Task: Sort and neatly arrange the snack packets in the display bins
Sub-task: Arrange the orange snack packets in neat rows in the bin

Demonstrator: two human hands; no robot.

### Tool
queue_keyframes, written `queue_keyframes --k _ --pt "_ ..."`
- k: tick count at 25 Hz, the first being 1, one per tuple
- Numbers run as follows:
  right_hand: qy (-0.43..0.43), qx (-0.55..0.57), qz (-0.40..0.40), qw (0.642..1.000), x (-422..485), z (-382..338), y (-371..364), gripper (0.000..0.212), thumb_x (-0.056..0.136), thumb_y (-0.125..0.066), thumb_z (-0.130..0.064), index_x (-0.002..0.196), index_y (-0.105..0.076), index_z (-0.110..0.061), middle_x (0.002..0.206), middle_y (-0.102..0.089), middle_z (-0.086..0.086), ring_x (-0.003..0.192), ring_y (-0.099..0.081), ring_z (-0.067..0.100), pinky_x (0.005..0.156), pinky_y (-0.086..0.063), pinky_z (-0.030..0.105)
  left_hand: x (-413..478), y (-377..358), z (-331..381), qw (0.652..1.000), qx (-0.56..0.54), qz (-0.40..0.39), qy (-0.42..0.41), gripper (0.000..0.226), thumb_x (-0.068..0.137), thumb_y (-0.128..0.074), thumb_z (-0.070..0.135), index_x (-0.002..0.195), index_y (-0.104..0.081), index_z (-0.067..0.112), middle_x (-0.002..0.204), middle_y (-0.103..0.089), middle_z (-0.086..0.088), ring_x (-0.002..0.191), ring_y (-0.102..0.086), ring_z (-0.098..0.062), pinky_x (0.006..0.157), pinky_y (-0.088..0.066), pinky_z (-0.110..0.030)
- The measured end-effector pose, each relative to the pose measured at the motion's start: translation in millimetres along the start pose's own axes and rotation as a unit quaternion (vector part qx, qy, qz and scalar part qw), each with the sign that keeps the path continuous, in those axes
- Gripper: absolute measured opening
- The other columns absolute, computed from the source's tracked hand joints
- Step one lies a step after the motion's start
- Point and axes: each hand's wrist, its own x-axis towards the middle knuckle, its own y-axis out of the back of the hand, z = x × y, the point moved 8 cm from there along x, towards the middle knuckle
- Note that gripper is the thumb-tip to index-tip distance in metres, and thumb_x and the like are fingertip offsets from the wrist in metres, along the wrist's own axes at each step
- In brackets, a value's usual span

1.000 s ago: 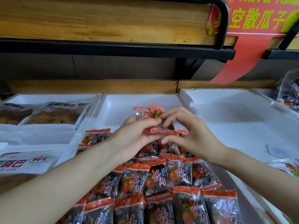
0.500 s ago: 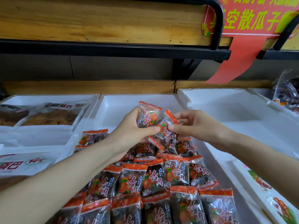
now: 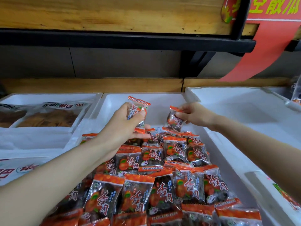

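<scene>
Snack packets [image 3: 146, 190] marked 杏肉 lie in overlapping rows at the near end of the middle white bin [image 3: 162, 97]. The left hand [image 3: 123, 126] grips an upright packet [image 3: 137, 111] above the far row, and the right hand [image 3: 195, 114] pinches a second packet [image 3: 175, 121] by its top corner. The hands are apart, probably to set each packet label-up in line. Neighbouring bags [image 3: 55, 115] read 锅巴.
</scene>
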Motion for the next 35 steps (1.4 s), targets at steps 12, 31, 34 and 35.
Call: queue_keyframes --k 12,31,34,35 --pt "0.018 -0.015 -0.134 0.991 13.8 -13.1 -38.7 0.03 0.1 -0.042 -0.022 0.071 -0.05 -0.017 0.072 -0.05 -0.002 0.067 -0.043 0.011 0.062 -0.035 0.022 8.9 -8.6 -20.0 0.999 0.015 -0.033 0.03 0.026 0.098 -0.05 0.023 0.123 -0.051 0.016 0.119 -0.059 -0.01 0.089 -0.07 -0.015 0.071 -0.06 -0.03" --pt "0.08 0.202 -0.008 0.976 -35.9 -58.8 -15.6 0.046 0.097 -0.037 -0.042 0.101 -0.065 -0.006 0.087 -0.068 0.007 0.073 -0.063 0.009 0.072 -0.052 0.022 8.5 -15.6 -28.6 0.998 0.035 -0.018 0.05 0.043 0.076 -0.077 0.019 0.114 -0.057 0.021 0.113 -0.067 0.0 0.1 -0.067 -0.02 0.085 -0.056 -0.048" --pt "0.114 0.172 -0.03 0.978 -56.8 -74.5 -15.6 0.026 0.09 -0.057 -0.026 0.09 -0.068 -0.002 0.079 -0.069 0.015 0.065 -0.062 0.017 0.06 -0.053 0.02 4.0 -26.9 -25.4 0.997 0.037 -0.037 0.05 0.042 0.075 -0.077 0.014 0.113 -0.057 0.015 0.099 -0.071 -0.004 0.091 -0.07 -0.018 0.084 -0.057 -0.039" --pt "0.102 0.199 -0.007 0.975 -58.3 -70.5 -9.4 0.021 0.089 -0.059 -0.021 0.086 -0.067 -0.002 0.073 -0.069 0.013 0.063 -0.061 0.018 0.057 -0.053 0.019 2.0 -32.1 -24.0 0.997 0.007 -0.047 0.058 0.042 0.076 -0.076 0.011 0.113 -0.057 0.011 0.1 -0.071 -0.008 0.087 -0.071 -0.019 0.078 -0.059 -0.034"
